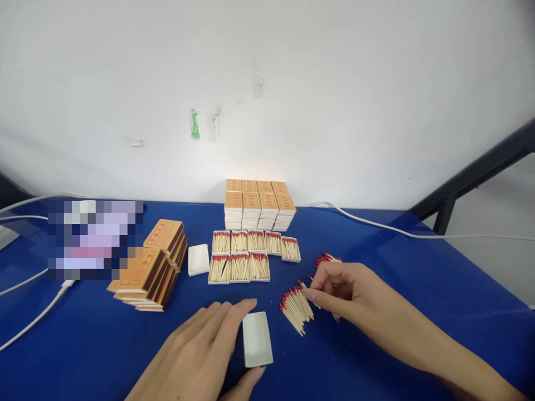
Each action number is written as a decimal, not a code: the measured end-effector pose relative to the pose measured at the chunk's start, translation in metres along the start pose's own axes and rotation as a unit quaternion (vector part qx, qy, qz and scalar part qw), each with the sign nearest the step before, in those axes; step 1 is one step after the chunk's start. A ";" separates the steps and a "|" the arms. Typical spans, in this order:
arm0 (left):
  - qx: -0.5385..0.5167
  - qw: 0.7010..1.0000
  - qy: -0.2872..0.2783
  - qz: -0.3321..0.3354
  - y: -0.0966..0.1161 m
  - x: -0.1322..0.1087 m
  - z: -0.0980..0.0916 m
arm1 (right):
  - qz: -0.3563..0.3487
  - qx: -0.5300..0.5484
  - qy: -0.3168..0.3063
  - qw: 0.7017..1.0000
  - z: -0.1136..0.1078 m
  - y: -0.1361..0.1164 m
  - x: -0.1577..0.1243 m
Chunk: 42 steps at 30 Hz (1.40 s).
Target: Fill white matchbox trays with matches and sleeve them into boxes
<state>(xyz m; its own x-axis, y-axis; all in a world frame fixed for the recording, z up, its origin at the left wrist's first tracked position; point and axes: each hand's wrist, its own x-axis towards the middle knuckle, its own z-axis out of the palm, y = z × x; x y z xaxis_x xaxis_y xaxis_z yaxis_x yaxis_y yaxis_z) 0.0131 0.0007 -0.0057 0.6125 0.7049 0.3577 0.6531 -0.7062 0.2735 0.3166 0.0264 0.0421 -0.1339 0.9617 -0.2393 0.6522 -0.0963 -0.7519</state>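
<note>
My left hand [209, 345] spans an empty white matchbox tray [258, 340], with the index finger at its far end and the thumb at its near end. Just to the right lies a fanned heap of red-headed matches [297, 312] on the blue table. Over the edge of that heap, my right hand [345, 289] is closed in a pinch on a match [304, 287]; the palm side is partly hidden. More matches [327, 259] lie behind the right hand. Beyond the hands, two rows of filled matchbox trays [239, 267] stand side by side.
A block of stacked orange matchboxes [259, 203] stands against the white wall. Further matchbox covers [146, 267] are piled at left, beside a white tray [198, 260]. A pixelated area [96, 239] and white cables [376, 227] are on the blue table [368, 356].
</note>
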 end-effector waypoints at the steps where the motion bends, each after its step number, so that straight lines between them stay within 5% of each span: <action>1: 0.002 1.000 -0.002 -0.002 -0.001 -0.001 0.001 | 0.002 0.002 -0.003 1.000 0.000 -0.001 0.000; 18: 0.019 0.999 -0.037 -0.005 -0.011 -0.014 0.012 | 0.015 0.012 0.021 1.000 0.004 -0.003 -0.002; 22: 0.006 1.000 -0.018 -0.004 -0.010 -0.011 0.011 | 0.006 -0.005 0.067 0.998 -0.003 0.002 -0.001; 30: 0.023 0.999 0.035 0.018 -0.003 0.002 0.004 | -0.004 -0.106 0.110 0.988 -0.003 0.009 0.001; 35: 0.040 0.999 0.022 0.026 -0.003 0.000 0.003 | 0.017 -0.225 0.112 0.968 -0.002 0.013 0.000; 42: 0.034 0.999 0.032 0.023 0.001 0.003 0.002 | 0.007 -0.196 0.096 0.976 0.007 0.009 0.000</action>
<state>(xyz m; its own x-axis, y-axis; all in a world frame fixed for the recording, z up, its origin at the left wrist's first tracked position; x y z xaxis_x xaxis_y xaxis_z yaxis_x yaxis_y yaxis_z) 0.0164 0.0024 -0.0059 0.6145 0.6642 0.4258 0.6546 -0.7305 0.1947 0.3170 0.0237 0.0312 -0.0056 0.9951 -0.0989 0.8937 -0.0394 -0.4470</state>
